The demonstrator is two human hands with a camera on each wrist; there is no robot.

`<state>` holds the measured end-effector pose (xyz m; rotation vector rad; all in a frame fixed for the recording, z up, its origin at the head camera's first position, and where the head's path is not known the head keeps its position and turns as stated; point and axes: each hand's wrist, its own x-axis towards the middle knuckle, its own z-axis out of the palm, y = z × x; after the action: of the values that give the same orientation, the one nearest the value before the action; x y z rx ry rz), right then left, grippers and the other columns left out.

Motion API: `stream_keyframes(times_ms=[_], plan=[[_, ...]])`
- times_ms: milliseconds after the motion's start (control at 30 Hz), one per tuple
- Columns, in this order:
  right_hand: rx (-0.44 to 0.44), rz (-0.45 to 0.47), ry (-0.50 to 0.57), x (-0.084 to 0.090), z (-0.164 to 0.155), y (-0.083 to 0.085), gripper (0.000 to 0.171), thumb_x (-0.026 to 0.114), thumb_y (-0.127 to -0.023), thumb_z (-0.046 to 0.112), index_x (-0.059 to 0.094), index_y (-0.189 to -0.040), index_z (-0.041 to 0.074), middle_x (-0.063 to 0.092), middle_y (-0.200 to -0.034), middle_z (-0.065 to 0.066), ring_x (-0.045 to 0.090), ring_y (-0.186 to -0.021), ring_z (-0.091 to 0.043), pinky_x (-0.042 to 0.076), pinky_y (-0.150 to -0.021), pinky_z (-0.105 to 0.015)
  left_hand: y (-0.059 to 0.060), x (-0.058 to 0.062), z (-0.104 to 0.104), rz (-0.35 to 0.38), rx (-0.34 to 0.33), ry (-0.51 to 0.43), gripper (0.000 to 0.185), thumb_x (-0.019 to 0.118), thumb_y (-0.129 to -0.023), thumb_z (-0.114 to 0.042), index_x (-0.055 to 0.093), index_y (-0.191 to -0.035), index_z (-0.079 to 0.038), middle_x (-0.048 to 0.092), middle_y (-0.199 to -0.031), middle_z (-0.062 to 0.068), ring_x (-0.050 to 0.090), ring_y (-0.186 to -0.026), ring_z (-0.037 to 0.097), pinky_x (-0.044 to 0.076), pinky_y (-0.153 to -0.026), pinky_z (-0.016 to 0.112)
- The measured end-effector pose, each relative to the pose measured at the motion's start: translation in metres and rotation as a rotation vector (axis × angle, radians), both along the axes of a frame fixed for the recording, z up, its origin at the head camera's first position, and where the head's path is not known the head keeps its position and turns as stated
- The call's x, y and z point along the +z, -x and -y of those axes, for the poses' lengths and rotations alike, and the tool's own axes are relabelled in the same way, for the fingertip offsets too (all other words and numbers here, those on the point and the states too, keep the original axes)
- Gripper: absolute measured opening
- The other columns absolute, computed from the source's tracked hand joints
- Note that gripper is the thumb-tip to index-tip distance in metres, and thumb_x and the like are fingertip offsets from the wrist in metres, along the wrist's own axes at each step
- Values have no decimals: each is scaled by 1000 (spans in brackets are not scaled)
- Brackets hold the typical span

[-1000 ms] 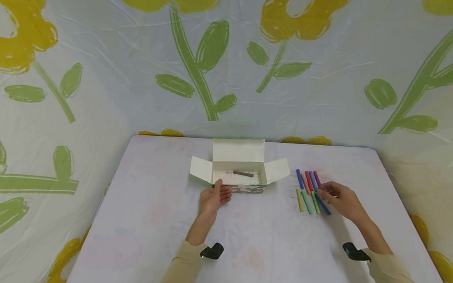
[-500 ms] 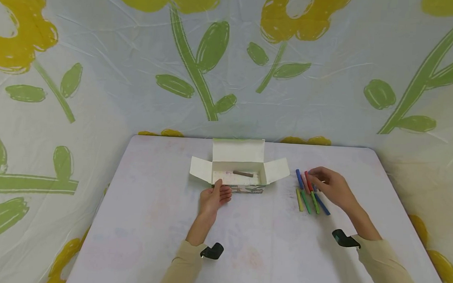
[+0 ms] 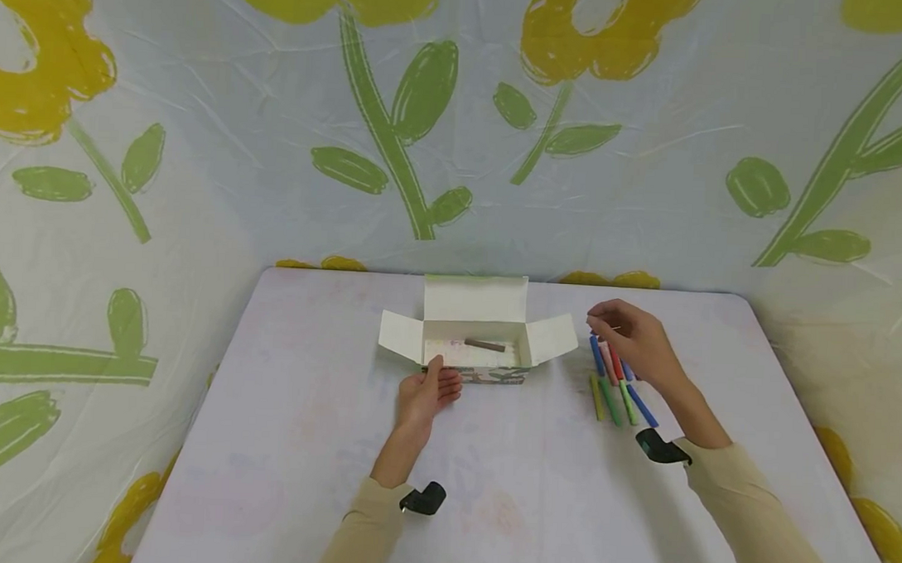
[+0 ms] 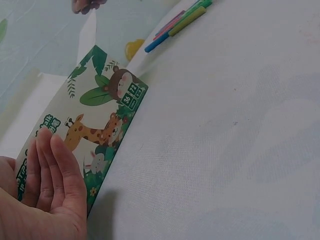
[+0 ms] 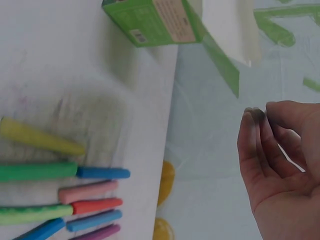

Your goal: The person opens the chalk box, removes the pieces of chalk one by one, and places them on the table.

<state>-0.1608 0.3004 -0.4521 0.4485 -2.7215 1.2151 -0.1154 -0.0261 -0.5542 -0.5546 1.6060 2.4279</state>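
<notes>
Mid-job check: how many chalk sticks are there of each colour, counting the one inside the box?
Blue chalk sticks: 3
Green chalk sticks: 2
Yellow chalk stick: 1
Pink chalk stick: 1
Red chalk stick: 1
Purple chalk stick: 1
Brown chalk stick, in the open white cardboard box: 1
Total: 10

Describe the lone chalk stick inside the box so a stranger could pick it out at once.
On the white table, find the open cardboard box near the middle, its flaps spread wide, with the left hand resting against its front wall. Inside lies one brown chalk stick, lying crosswise. It is the only stick in the box, dull and dark, unlike the bright coloured sticks lying on the table to the right.
</notes>
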Motion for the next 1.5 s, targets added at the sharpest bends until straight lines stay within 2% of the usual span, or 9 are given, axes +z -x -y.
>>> stream_keyframes(times_ms=[167,233,467,567,733,900,1133,1333,1500], plan=[[6,7,52,6,23,8,20,66,-102,12,67,-116,-2,72,-106,-19,70,-87,-28,50,-77,-5,1,0,1,-3,-5,-5,46,61,-105,-33,69,-105,12,73,-86,8,72,-77,14,62,-78,27],[13,15,58,6,32,10,20,66,-102,12,67,-116,-2,71,-107,-18,70,-89,-33,49,-78,-4,1,0,1,-3,-7,-4,46,61,-105,-33,69,-105,12,73,-87,8,71,-77,14,62,-78,27],[60,45,87,-3,58,21,21,66,-102,11,65,-117,-4,71,-108,-17,69,-98,-32,48,-84,-5,1,0,0,6,5,-2,46,60,-106,-33,69,-102,12,73,-85,8,71,-75,14,62,-78,28],[89,49,97,-8,68,24,21,67,-101,10,65,-117,-4,71,-107,-17,69,-100,-32,51,-85,-9,1,1,0,8,10,-10,45,60,-106,-32,69,-100,11,73,-84,8,71,-75,14,62,-77,28],[136,56,101,-17,83,29,20,69,-99,8,66,-115,-5,72,-105,-17,69,-99,-32,60,-88,-30,0,2,0,10,11,-18,44,60,-106,-32,69,-100,12,72,-83,8,71,-73,13,62,-76,27],[190,74,76,-28,96,33,19,68,-99,6,66,-115,-5,71,-106,-16,69,-100,-31,60,-89,-46,0,3,0,11,12,-29,45,60,-106,-31,69,-100,13,72,-82,8,70,-72,12,62,-75,26],[253,60,14,-41,114,36,15,68,-98,1,66,-111,-5,72,-102,-19,70,-94,-31,61,-84,-48,3,1,0,19,21,-38,44,60,-106,-30,69,-100,13,72,-79,7,70,-70,12,62,-72,25],[277,-1,-118,-49,129,37,11,70,-96,0,70,-104,-6,73,-93,-13,69,-83,-25,60,-75,-42,3,0,-1,19,28,-35,44,60,-106,-30,70,-98,12,73,-80,8,70,-70,13,62,-71,26],[278,10,-202,-54,138,37,7,70,-95,-1,71,-100,-4,72,-90,-12,66,-79,-22,58,-72,-41,4,-1,0,21,25,-32,43,60,-106,-30,70,-97,11,72,-80,8,70,-71,13,62,-71,26]])
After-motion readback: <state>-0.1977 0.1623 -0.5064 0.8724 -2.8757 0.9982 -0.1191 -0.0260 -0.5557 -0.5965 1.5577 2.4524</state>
